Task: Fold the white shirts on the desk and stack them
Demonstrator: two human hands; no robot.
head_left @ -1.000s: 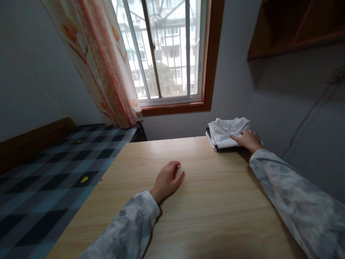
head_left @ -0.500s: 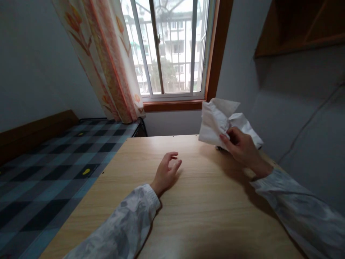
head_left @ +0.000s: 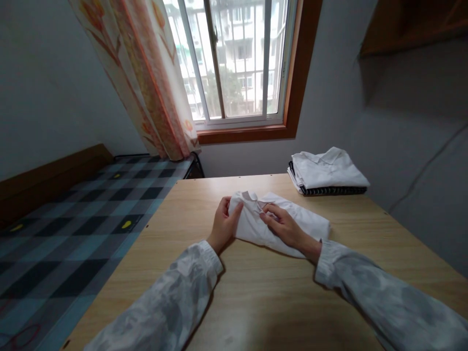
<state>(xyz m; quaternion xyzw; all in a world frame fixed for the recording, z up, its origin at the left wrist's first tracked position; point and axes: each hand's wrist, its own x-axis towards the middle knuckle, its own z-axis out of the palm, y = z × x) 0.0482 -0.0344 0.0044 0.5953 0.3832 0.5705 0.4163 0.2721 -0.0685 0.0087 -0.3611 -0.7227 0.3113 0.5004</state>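
A folded white garment [head_left: 292, 223] with a collar lies on the light wooden table [head_left: 252, 287], in front of me. My left hand [head_left: 224, 222] grips its left end, with the thumb on top and the fingers behind the edge. Near the collar, my right hand [head_left: 283, 225] pinches the cloth, its wrist resting over the garment's lower right part. A stack of folded clothes [head_left: 329, 170], white on top with a dark striped piece beneath, sits at the table's back right.
Left of the table is a bed with a checked cover [head_left: 109, 214]. A floral curtain [head_left: 146, 73] hangs beside the barred window [head_left: 241, 63]. A wooden shelf [head_left: 409, 29] juts from the right wall.
My right hand has brought the white garment from the back right to the middle of the table. My left hand has closed on its left end. The stack behind is now uncovered.
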